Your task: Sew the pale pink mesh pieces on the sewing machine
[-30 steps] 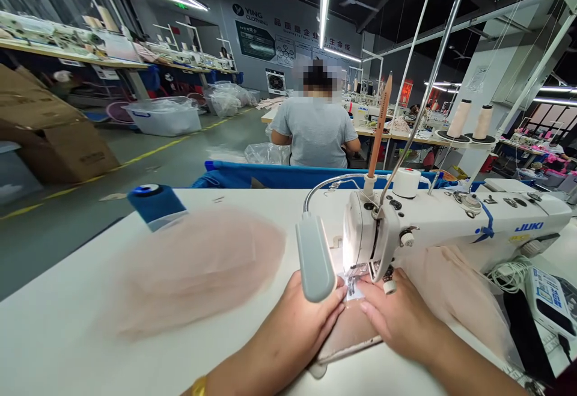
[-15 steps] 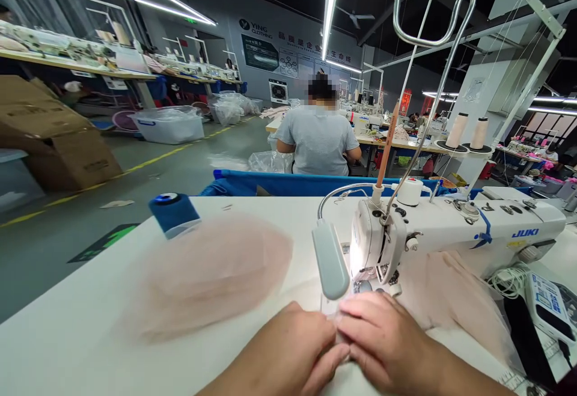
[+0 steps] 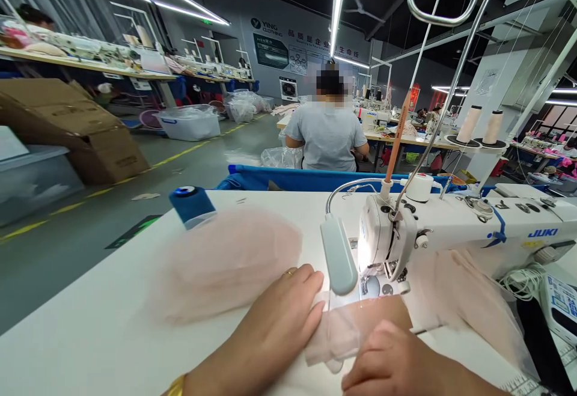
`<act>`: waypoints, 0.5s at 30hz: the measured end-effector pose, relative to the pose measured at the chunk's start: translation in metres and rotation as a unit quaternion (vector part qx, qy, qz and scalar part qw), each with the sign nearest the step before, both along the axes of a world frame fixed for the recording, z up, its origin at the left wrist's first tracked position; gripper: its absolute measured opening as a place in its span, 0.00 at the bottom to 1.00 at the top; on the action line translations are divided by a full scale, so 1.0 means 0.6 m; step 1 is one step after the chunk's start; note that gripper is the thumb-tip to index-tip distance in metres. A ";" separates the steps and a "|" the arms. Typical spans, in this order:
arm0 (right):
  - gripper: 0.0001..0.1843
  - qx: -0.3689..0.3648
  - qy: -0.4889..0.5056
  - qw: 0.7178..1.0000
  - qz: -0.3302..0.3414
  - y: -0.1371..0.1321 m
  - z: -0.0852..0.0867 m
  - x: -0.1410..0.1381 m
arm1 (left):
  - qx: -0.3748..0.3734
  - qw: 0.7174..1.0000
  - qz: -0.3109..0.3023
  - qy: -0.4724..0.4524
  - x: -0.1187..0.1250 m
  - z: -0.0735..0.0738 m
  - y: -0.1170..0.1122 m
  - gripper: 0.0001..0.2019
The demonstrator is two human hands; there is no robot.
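Strip lights (image 3: 339, 8) blazed over a busy sewing floor, cardboard boxes (image 3: 58, 113) banked up on the left, and a co-worker (image 3: 322, 137) in a grey T-shirt sat ahead, back turned, beyond a stretch of blue cloth (image 3: 293, 178). Up close, a white table (image 3: 99, 348) filled the foreground, and all the action was at its sewing machine (image 3: 451, 222)! Right there, just on the near side of the needle area, lay the sheer pink piece (image 3: 342, 333), spread flat between two bare hands. On its left edge came the left hand (image 3: 288, 312), fingers together and bent, fingertips against the fabric; whether they pinched it or merely pressed, nobody could tell. Over on the near right, the right hand (image 3: 396, 357) had its fingers curled inward beside the piece, and whatever they might have gripped was hidden beneath them. Above, a grey lamp (image 3: 339, 258) hung on its bent neck, light pouring onto the machine's white head. Wide left sprawled a bigger heap of pink tulle (image 3: 234, 258), a blue thread cone (image 3: 192, 204) tilted at its far edge. More pink fabric (image 3: 455, 282) lay bunched under the machine's arm, near a coiled pale cable (image 3: 520, 282).
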State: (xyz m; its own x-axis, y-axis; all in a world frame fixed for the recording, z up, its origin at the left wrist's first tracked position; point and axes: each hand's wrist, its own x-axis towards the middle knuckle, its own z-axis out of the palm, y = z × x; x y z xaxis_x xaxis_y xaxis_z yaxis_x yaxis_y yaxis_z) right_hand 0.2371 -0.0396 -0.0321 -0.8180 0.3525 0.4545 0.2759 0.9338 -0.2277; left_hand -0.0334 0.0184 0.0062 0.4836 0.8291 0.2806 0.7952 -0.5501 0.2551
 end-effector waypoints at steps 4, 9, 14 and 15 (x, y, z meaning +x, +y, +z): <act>0.11 -0.051 0.003 0.998 0.023 -0.007 0.009 0.009 | 0.058 0.997 -0.026 -0.033 0.015 0.003 -0.013 0.15; 0.14 -0.081 0.105 0.986 -0.104 -0.004 0.019 0.009 | 0.102 0.985 -0.106 -0.091 0.035 0.001 -0.028 0.13; 0.14 -0.141 0.111 0.950 -0.257 0.000 0.035 -0.003 | 0.127 0.965 -0.168 -0.155 0.051 -0.030 -0.040 0.10; 0.09 -0.142 0.115 0.949 -0.257 0.001 0.034 -0.005 | 0.139 0.961 -0.169 -0.166 0.053 -0.035 -0.042 0.11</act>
